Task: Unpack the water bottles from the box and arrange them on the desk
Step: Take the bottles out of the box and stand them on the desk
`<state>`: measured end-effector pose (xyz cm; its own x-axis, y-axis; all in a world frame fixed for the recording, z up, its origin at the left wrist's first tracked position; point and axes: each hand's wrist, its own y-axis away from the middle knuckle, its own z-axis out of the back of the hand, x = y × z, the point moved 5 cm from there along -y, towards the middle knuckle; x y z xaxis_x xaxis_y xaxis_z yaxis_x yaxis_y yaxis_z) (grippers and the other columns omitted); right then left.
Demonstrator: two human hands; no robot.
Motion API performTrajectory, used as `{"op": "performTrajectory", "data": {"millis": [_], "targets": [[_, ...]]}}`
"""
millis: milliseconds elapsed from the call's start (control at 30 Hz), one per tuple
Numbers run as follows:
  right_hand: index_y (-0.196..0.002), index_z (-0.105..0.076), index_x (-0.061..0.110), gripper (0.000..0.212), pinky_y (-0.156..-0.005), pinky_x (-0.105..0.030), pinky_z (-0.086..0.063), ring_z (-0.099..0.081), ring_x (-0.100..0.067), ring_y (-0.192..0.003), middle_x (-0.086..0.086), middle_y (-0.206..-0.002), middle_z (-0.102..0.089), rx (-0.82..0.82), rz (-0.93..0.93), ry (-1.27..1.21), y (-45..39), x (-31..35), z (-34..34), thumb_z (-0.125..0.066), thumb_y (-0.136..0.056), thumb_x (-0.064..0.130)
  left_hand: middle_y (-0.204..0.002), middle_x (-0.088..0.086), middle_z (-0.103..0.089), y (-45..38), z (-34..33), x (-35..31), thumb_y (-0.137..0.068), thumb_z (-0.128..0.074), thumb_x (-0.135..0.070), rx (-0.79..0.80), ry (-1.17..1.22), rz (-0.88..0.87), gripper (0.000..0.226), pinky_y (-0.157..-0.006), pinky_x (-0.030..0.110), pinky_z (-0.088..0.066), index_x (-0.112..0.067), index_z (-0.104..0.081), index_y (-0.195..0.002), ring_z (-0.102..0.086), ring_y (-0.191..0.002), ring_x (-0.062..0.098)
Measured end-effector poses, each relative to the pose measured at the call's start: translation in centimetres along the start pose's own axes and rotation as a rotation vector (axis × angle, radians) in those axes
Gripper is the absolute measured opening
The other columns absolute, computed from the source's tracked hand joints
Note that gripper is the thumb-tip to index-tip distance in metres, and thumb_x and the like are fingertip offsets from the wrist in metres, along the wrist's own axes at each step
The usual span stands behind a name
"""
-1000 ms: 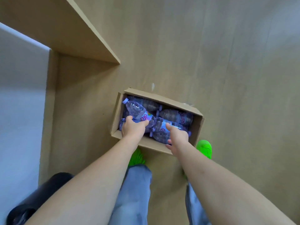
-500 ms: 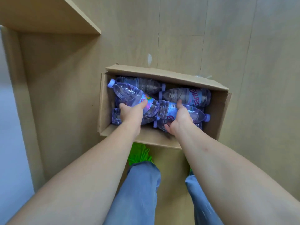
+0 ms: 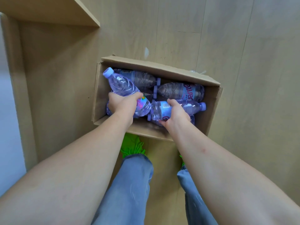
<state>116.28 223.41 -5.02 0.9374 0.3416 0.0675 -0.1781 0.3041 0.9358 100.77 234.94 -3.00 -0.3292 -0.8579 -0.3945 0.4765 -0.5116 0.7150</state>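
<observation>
We grip two full, probably weighty, thin-walled clear plastic bottles: left hand (image 3: 122, 103) fingers around the tilted one's (image 3: 124, 88) labelled waist, right hand (image 3: 176, 115) fingers around the flat one's (image 3: 185, 107), above the open brown cardboard box (image 3: 155, 65).

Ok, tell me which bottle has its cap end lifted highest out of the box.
The bottle in the left hand: its cap tilts up past the box wall, while the others lie flat inside.

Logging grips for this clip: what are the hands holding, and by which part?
Left hand grips one water bottle around its middle; right hand grips another water bottle around its labelled body.
</observation>
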Motion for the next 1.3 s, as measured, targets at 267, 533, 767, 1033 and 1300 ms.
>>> {"op": "performTrajectory", "data": {"millis": [267, 533, 767, 1033, 1300], "targets": [[-0.104, -0.041, 0.02, 0.076, -0.079, -0.041, -0.054, -0.059, -0.025, -0.093, 0.002, -0.101, -0.053, 0.0, 0.53, 0.526, 10.1, 3.5, 4.4, -0.09, -0.047, 0.039, -0.099, -0.007, -0.062, 8.3, 5.7, -5.5, -0.039, -0.089, -0.037, 0.059, -0.227, -0.205, 0.076, -0.084, 0.038, -0.054, -0.023, -0.05, -0.103, -0.063, -0.093, 0.02], [-0.098, -0.047, 0.022, 0.068, -0.08, -0.041, -0.052, -0.058, -0.02, -0.089, 0.003, -0.101, -0.057, 0.155, 1.061, 0.731, 30.1, 10.5, 6.4, -0.086, -0.047, 0.043, -0.094, -0.006, -0.054, 21.4, 15.8, -18.6, -0.047, -0.087, -0.03, 0.045, -0.217, -0.437, 0.07, -0.068, 0.03, -0.05, -0.021, -0.047, -0.103, -0.059, -0.088, 0.019], [-0.102, -0.048, 0.025, 0.069, -0.081, -0.037, -0.052, -0.06, -0.017, -0.09, 0.006, -0.104, -0.058, 0.334, 1.325, 0.733, 51.3, 13.5, 8.5, -0.085, -0.047, 0.043, -0.092, -0.004, -0.057, 35.3, 30.4, -29.6, -0.048, -0.087, -0.042, -0.119, -0.088, -0.59, 0.072, -0.069, 0.031, -0.049, -0.019, -0.043, -0.1, -0.058, -0.083, 0.021], [-0.093, -0.046, 0.028, 0.063, -0.07, -0.032, -0.049, -0.06, -0.014, -0.084, 0.009, -0.094, -0.058, 0.582, 1.531, 0.726, 71.7, 7.1, 9.8, -0.089, -0.049, 0.04, -0.08, -0.012, -0.054, 45.4, 51.7, -30.8, -0.046, -0.082, -0.039, -0.379, 0.137, -0.666, 0.064, -0.061, 0.026, -0.041, -0.021, -0.045, -0.094, -0.059, -0.076, 0.018], [-0.082, -0.042, 0.034, 0.059, -0.054, -0.027, -0.047, -0.061, -0.01, -0.072, 0.011, -0.083, -0.058, 0.846, 1.696, 0.795, 85.1, -8.5, 7.3, -0.081, -0.041, 0.048, -0.079, -0.011, -0.05, 46.0, 71.4, -24.3, -0.046, -0.084, -0.046, -0.598, 0.256, -0.654, 0.07, -0.061, 0.03, -0.041, -0.02, -0.041, -0.095, -0.056, -0.077, 0.021]]}}
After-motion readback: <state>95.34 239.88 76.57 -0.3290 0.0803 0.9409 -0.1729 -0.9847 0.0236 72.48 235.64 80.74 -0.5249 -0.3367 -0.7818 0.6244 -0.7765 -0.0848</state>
